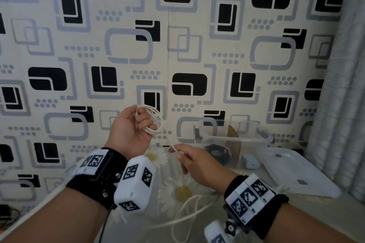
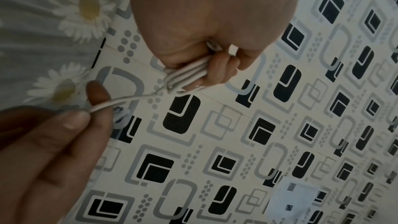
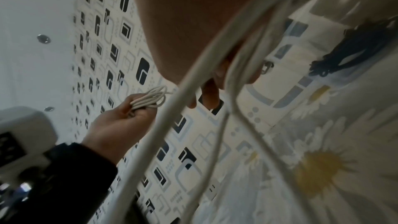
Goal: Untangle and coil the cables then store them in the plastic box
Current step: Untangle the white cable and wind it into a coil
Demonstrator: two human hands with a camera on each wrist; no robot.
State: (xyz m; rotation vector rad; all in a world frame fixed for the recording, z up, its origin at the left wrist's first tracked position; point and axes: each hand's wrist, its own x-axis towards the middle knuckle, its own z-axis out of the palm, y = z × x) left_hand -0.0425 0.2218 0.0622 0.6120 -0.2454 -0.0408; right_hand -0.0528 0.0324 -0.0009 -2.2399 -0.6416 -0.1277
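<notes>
white cable [image 1: 152,119] — several loops coiled in left hand [image 1: 131,130], fingers curled round them | right hand [image 1: 197,163] pinches the free strand just below the coil | slack trails onto the daisy-print sheet [image 1: 183,193] | plastic box [image 1: 237,140] — open, right of the hands

The wall [image 1: 217,49] is papered cream with black and grey rounded squares and dot clusters; a vertical seam runs down its middle. A pale grey curtain [image 1: 343,89] hangs in folds at the right edge. Below lies a sheet [image 1: 177,189] printed with white daisies, yellow-centred. The light is soft and even.
</notes>
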